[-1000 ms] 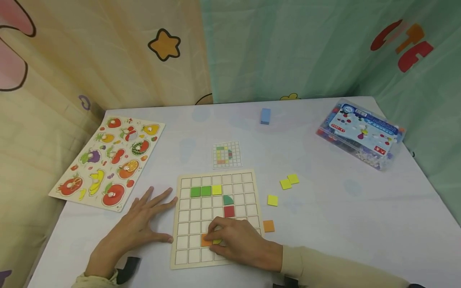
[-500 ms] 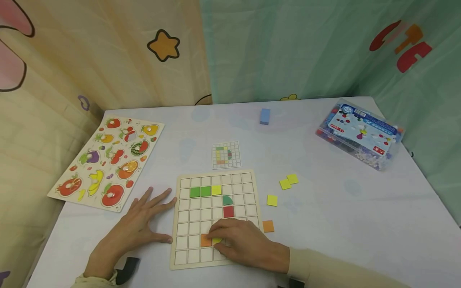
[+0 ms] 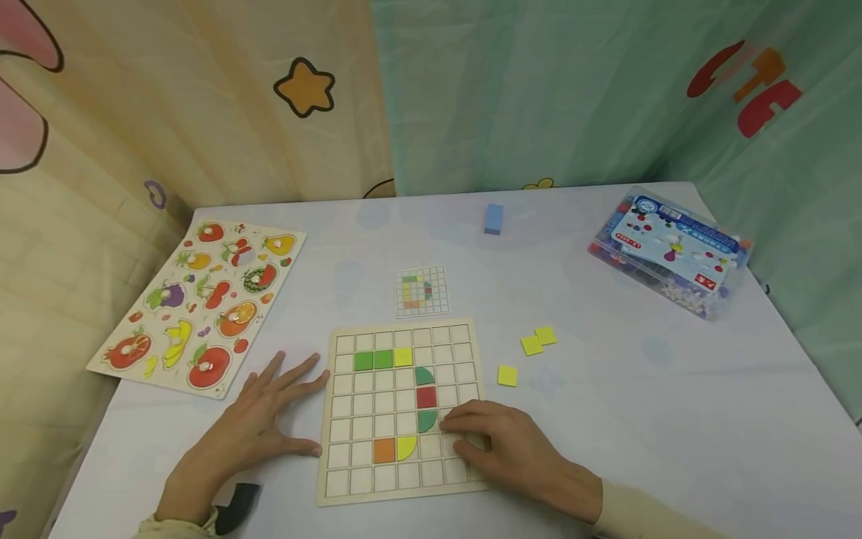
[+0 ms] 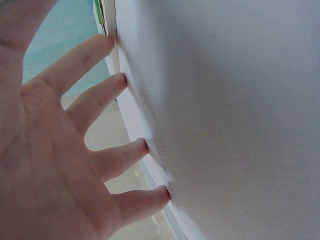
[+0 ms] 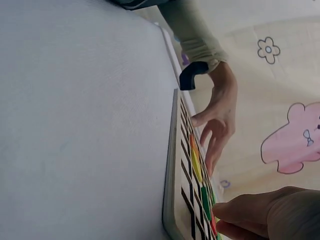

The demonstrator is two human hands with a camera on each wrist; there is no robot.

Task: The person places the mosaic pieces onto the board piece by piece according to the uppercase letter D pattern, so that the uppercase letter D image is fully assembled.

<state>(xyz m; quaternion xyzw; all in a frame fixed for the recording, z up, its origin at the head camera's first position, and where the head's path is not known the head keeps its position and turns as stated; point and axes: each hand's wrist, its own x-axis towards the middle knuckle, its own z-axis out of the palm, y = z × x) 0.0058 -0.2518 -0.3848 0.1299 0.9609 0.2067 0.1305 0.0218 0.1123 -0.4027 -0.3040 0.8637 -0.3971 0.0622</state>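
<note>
In the head view a wooden grid board (image 3: 360, 486) lies in front of me. On it sit two green squares and a yellow square in a row, a red square (image 3: 426, 397) between two green quarter-circles, an orange square tile (image 3: 384, 451) and a yellow quarter-circle tile (image 3: 406, 448). My right hand (image 3: 512, 445) hovers over the board's right side, thumb and forefinger apart with nothing visible between them, fingertips beside the lower green quarter-circle (image 3: 427, 421). My left hand (image 3: 259, 419) rests spread at the board's left edge, its straight fingers and thumb touching there.
Three loose yellow squares (image 3: 508, 376) lie right of the board. Behind it is a small printed pattern card (image 3: 421, 292). A fruit puzzle board (image 3: 202, 307) lies at left, a blue block (image 3: 494, 219) at the back, and a clear plastic box (image 3: 673, 251) at back right.
My right hand has moved right, off the orange square and yellow quarter-circle, uncovering the lower green quarter-circle. It now covers the spot where a loose orange square lay. My left hand stays put.
</note>
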